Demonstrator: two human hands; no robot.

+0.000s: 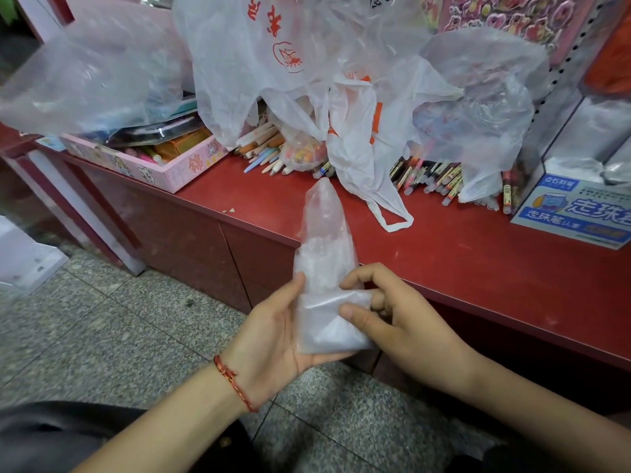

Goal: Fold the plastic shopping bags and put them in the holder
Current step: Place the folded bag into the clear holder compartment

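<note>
Resting in the left hand point(273, 336), a clear bag point(324, 233) folded into a narrow strip sticks up before the red worktop point(461, 268). The left grip curls round it, thumb on its edge; the right hand point(409, 329) pinches the lower fold. Behind, loose bags point(273, 63) heap over pencils point(263, 148).

Red counter point(444, 274), pink box point(164, 170), pens point(440, 180) (loose), bags point(358, 158)
</note>
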